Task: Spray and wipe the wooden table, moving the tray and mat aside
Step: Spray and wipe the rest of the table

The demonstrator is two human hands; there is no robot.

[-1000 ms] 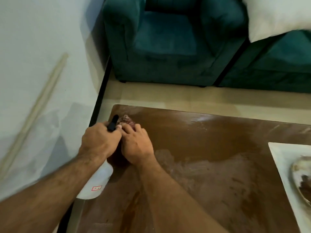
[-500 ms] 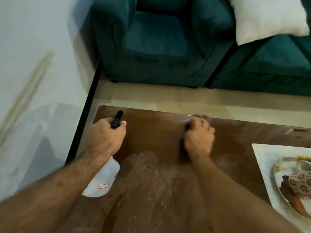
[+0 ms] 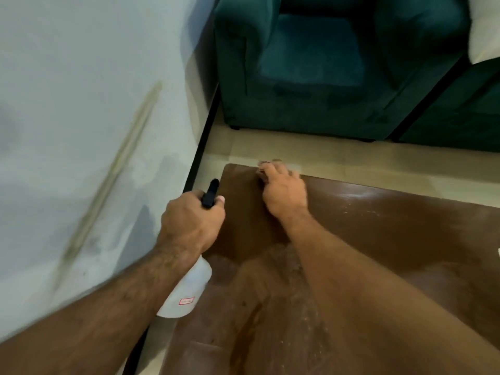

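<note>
My left hand (image 3: 192, 223) grips a white spray bottle (image 3: 186, 290) by its black trigger head (image 3: 211, 194), held over the left edge of the wooden table (image 3: 378, 234). My right hand (image 3: 284, 190) presses a small reddish cloth (image 3: 263, 167) onto the table's far left corner; the cloth is mostly hidden under the fingers. Wet streaks and droplets cover the tabletop near my arms. The tray and mat are out of view except a white sliver (image 3: 498, 251) at the right edge.
A white wall (image 3: 81, 117) with a black skirting strip (image 3: 203, 142) runs close along the table's left side. A teal armchair (image 3: 311, 63) and a second teal seat (image 3: 460, 109) stand beyond a strip of beige floor (image 3: 351, 161). A white cushion (image 3: 484, 28) shows at top right.
My right hand with the cloth swept right along the far edge, then back left to the far left corner. The view swung left, taking the tray out of frame. The bottle hand stayed put.
</note>
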